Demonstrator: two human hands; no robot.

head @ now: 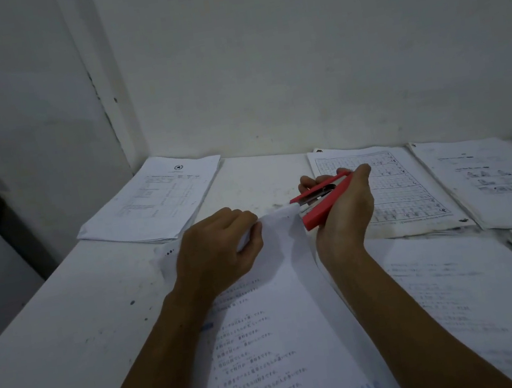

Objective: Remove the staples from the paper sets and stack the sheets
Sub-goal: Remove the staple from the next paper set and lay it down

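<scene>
A stapled paper set [277, 329] with printed lines lies in front of me on the white table, its top corner lifted. My left hand [219, 248] pinches that top edge between thumb and fingers. My right hand [342, 211] grips a red stapler [323, 202], tilted, whose metal end touches the lifted corner of the paper. The staple itself is hidden. At the far left corner rests a stack of sheets [153, 201] with a printed table on top.
A grid worksheet set [413, 198] lies behind my right hand, more paper sets [489, 180] to its right and a loose sheet [452, 291] at near right. Walls close the table's far and left sides. The table's left edge [27, 311] drops off.
</scene>
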